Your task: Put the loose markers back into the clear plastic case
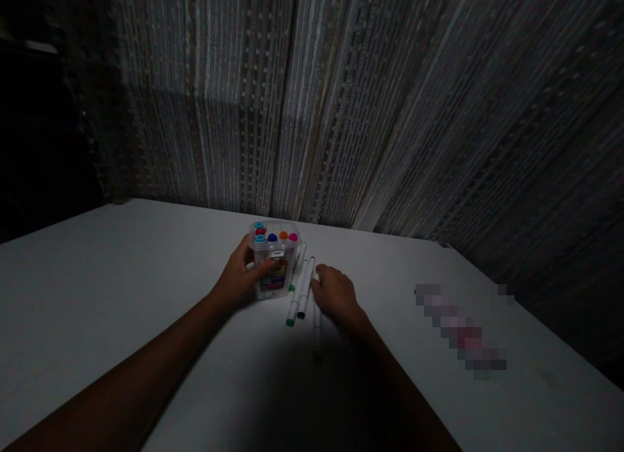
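Note:
A clear plastic marker box [275,265] stands on the white table [121,289], with several markers upright inside, their coloured caps showing on top. My left hand [240,276] wraps round the box's left side and holds it. Beside the box on its right lie several loose white markers [301,294]. My right hand [335,297] rests on these, fingers curled over a marker [317,324] that points toward me. The light is dim and the fingertips are hard to make out.
A dark patterned curtain [341,107] hangs behind the table's far edge. A blurred, pixelated patch [463,332] lies on the table to the right. The table's right corner [446,245] is near the curtain.

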A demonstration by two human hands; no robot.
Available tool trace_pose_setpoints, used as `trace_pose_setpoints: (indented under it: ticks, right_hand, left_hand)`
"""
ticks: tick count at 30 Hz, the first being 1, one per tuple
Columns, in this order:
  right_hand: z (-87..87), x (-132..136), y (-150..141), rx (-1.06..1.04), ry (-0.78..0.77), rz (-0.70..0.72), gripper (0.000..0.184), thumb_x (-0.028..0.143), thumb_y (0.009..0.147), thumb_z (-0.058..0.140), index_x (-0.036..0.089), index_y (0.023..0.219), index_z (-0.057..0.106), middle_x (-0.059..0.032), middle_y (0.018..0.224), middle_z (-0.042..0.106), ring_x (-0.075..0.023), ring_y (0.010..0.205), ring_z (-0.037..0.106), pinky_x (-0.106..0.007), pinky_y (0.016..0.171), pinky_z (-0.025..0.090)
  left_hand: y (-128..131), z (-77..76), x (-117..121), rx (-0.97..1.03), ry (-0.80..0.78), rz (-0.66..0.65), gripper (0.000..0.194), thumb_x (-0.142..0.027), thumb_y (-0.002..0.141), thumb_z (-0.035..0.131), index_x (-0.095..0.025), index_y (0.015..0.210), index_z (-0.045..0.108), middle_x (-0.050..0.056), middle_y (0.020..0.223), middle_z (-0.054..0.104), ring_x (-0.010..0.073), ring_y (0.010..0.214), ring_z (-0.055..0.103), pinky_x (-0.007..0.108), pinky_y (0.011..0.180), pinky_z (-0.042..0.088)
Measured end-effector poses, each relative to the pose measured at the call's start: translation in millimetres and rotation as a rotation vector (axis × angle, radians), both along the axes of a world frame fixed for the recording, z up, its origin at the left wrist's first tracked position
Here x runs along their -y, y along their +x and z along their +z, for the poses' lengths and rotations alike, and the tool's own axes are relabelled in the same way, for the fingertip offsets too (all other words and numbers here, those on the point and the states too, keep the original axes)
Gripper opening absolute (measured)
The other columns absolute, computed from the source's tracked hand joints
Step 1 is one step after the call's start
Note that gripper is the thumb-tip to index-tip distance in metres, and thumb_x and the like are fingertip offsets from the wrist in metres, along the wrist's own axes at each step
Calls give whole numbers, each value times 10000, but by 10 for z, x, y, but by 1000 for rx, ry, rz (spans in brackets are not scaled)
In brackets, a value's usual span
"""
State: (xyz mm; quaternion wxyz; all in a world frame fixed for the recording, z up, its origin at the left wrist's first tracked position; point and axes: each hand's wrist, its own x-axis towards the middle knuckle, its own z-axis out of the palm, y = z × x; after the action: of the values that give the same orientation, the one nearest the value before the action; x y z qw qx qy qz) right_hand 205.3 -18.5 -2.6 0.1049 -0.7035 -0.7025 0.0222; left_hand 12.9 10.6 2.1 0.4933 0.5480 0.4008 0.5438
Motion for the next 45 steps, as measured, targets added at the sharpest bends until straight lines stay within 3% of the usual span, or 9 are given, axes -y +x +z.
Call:
trace_pose_setpoints:
  ticks: [7,13,19,27,45]
  right_hand:
    - [5,26,-29,14,22,30,395,406,849,460,139,1113,585,-123,1063,624,-252,967,606,-334,786,436]
    - [23,33,-6,44,-14,0,331,295,834,428,136,1074,592,-136,1047,604,-258,945,615,-339,765,441]
    - [14,5,11,33,-5,-1,333,321,858,415,140,1065,603,-131,1041,609,-268,938,620,-349,764,448]
    - [21,-7,64,-3,-9,-24,334,218,834,422,146,1111,593,-113,1084,648,-250,995,609,-329,791,433]
    - [-11,12,68,-24,-49,8,351,274,839,393,153,1116,571,-143,1033,670,-282,971,628,-342,746,433]
  left_hand:
    - [6,4,-18,1,54,85,720,-490,509,775,-201,1106,497,31,1085,625,53,865,623,93,723,521]
    - [5,3,-26,4,55,71,690,-501,534,753,-207,1105,501,18,1085,627,57,889,622,97,738,521]
    - [11,15,-25,15,57,64,700,-501,529,753,-190,1106,508,32,1078,627,46,879,614,72,737,511]
    - [-7,4,-37,-10,49,58,665,-492,552,741,-216,1109,503,13,1089,622,40,876,616,76,750,505]
    - [22,-37,-42,4,63,85,735,-554,479,767,-212,1075,505,5,1055,631,49,861,628,101,744,515]
